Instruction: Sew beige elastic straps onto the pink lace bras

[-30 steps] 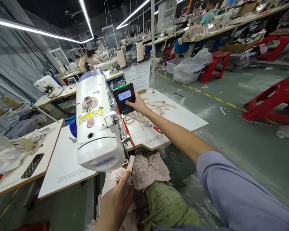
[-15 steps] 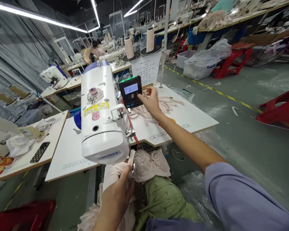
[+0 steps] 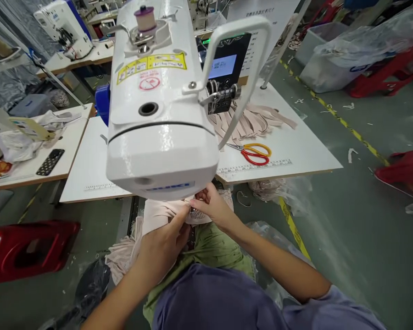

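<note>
A pale pink bra is under the front end of the white sewing machine, partly hidden by the machine head. My left hand grips its smooth fabric, thumb on top. Close beside it, my right hand pinches the bra's edge between closed fingers. A lace part of the bra shows behind my right hand, above the green cloth on my lap. The needle area is out of sight beneath the machine head.
Scissors with red and yellow handles lie on the white table, near a pile of pale fabric strips. The lit control panel stands behind the thread guard. Red stools are on both sides.
My right hand has come down from the control panel to the bra, beside my left hand. The left keeps its hold on the fabric. My view has moved closer to the machine.
</note>
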### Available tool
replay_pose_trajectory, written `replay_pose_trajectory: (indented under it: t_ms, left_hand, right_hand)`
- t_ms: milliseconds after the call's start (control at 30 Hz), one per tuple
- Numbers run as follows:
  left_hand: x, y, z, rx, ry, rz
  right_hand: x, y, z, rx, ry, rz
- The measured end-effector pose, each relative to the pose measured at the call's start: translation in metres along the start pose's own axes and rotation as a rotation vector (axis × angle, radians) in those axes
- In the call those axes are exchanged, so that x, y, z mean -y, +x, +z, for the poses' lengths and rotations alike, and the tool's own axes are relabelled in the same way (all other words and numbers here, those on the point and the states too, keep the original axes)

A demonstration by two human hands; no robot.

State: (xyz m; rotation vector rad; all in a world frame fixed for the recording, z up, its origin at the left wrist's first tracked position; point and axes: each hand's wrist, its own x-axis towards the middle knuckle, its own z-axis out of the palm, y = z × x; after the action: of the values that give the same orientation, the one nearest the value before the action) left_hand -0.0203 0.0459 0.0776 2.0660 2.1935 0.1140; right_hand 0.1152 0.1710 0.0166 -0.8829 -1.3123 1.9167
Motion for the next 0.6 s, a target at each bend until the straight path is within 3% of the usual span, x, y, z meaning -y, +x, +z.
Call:
replay_pose_trajectory:
  t_ms: [333,600]
  left_hand:
    - [0.023,-0.005,0.001,0.095,-0.153,0.096]
    - [0.002,0.000,-0.005,0.051,-0.183,0.002]
  right_hand:
    - [-0.005,-0.001,-0.004,0.007,-0.128,-0.069]
    - [0.003,0.012,-0.008,0.031,-0.001,-0.027]
